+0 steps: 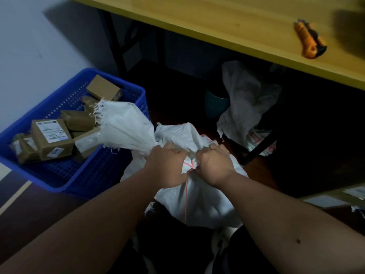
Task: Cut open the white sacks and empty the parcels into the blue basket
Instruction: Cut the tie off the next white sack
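Observation:
A white woven sack (199, 200) lies on the floor in front of me, its neck bunched and tied with red string (189, 167). My left hand (167, 165) and my right hand (214, 165) both grip the bunched neck, one on each side of the tie. The sack's frayed open flap (122, 123) fans out to the left over the rim of the blue basket (59, 175). Several brown parcels (52, 139) lie inside the basket. An orange utility knife (310, 41) rests on the wooden table (227, 22), apart from both hands.
A crumpled empty white sack (248, 107) lies under the table beside a teal bin (215, 104). Black table legs (116, 48) stand behind the basket. More white sack material (219, 244) lies near my feet. Papers (355, 192) sit at the right edge.

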